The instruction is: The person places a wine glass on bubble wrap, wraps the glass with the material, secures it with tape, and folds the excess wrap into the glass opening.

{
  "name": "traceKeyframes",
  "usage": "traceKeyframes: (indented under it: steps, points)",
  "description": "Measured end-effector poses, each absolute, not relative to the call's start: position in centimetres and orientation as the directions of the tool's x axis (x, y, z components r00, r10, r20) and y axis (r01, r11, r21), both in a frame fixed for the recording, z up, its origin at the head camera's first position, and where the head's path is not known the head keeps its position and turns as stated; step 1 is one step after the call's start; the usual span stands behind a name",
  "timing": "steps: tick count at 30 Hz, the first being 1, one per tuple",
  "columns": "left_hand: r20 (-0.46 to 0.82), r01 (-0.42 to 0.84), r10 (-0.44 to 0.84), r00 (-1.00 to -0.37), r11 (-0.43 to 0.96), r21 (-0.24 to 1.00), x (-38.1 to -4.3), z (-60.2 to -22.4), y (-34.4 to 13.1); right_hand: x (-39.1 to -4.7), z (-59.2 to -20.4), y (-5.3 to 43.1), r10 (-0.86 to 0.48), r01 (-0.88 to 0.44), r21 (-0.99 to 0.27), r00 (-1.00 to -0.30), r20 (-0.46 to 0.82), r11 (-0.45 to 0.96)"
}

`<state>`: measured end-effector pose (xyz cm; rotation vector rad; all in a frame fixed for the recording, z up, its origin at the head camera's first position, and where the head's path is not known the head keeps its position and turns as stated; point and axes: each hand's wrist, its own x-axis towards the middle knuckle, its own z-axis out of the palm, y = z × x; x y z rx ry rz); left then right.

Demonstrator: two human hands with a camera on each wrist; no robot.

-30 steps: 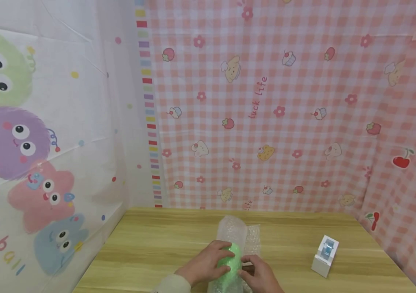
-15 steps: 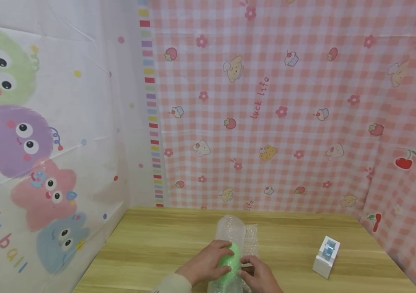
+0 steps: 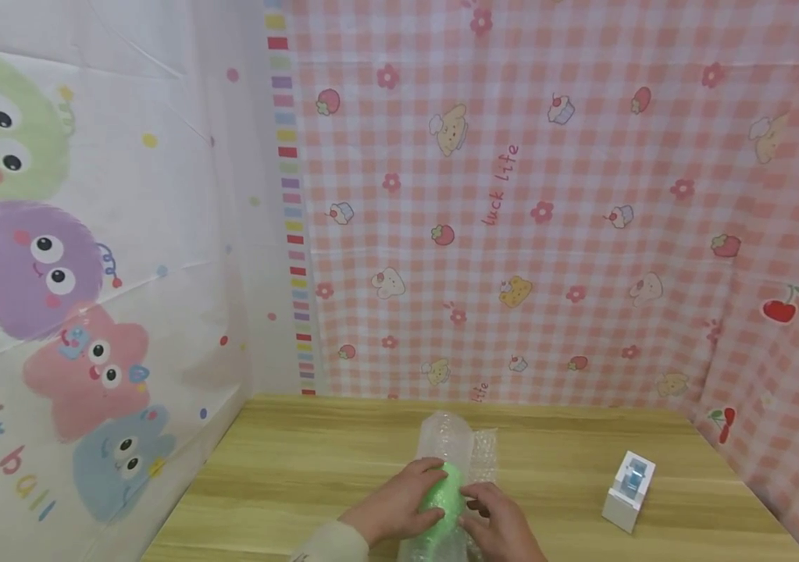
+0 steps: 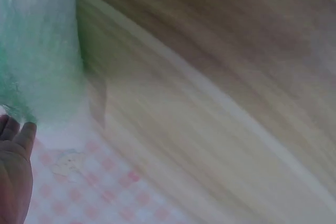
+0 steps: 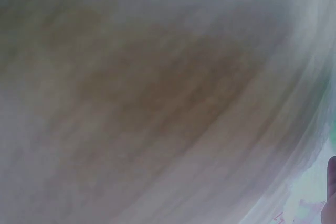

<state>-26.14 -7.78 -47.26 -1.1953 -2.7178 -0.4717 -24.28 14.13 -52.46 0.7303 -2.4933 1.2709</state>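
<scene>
A bright green rounded object (image 3: 450, 499) lies inside clear bubble wrap (image 3: 445, 439) near the table's front edge in the head view. My left hand (image 3: 399, 503) holds it from the left, fingers bent over its top and thumb on the nearer side. On the right side of the roll, my right hand (image 3: 501, 524) pinches the wrap's edge with curled fingers. The left wrist view has the green-tinted bubble wrap (image 4: 44, 51) large, with left-hand fingers (image 4: 23, 137) against it. Only a bit of the right hand (image 5: 331, 192) shows at the right wrist view's edge.
A white tape dispenser (image 3: 629, 492) with a blue roll stands on the wooden table (image 3: 287, 460), right of the hands. A loose flap of bubble wrap (image 3: 485, 453) lies beside the roll. Pink checked cloth (image 3: 511, 257) hangs behind, and a white printed cloth (image 3: 181, 336) at left.
Both hands keep nearly the same place on the wrapped object. The right fingertips have shifted very slightly. The head view has drifted a little.
</scene>
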Motion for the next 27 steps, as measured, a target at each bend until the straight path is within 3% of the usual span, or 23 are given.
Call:
traceKeyframes:
  steps: [6,20,27]
  points:
    - [0.228,0.655,0.618,-0.752,0.666,0.356,-26.03,-47.61,-8.13,-24.26,-52.30,13.93,-0.312,-0.531,-0.694,-0.847,0.430,0.486]
    - [0.243,0.691,0.648,-0.722,0.656,0.304,-25.88,-47.42,-8.03,-24.33,-52.45,14.16,-0.291,-0.420,-0.783,-0.904,0.314,0.459]
    - [0.279,0.736,0.682,-0.676,0.641,0.218,-25.70,-46.81,-7.75,-24.26,-52.65,14.11,-0.272,-0.420,-0.784,-0.905,0.326,0.458]
